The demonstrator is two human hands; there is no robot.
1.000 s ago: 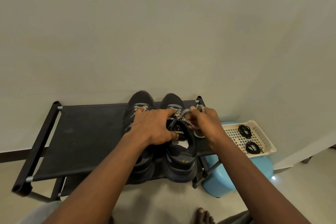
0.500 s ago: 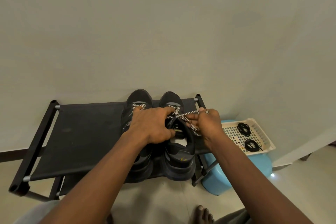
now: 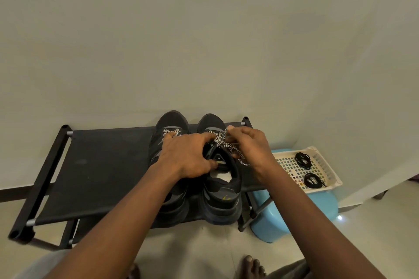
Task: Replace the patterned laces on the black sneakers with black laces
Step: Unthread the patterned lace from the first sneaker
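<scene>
Two black sneakers stand side by side on a black rack (image 3: 102, 165), toes to the wall. My left hand (image 3: 188, 156) lies over the left sneaker (image 3: 172, 122) and grips the tongue of the right sneaker (image 3: 222, 195). My right hand (image 3: 249, 145) pinches the black-and-white patterned lace (image 3: 221, 139) of the right sneaker and holds it up over the eyelets. A loose end of that lace hangs by my right wrist. Two coiled black laces (image 3: 302, 159) lie in a cream basket (image 3: 326, 165) to the right.
The basket sits on a light blue plastic stool (image 3: 272, 226) beside the rack's right end. A plain wall rises just behind the rack. My bare toes (image 3: 251, 266) show on the pale floor below.
My right hand has moved from the right side of the sneaker up toward its toe, drawing the patterned lace with it. My left hand stays on the sneakers.
</scene>
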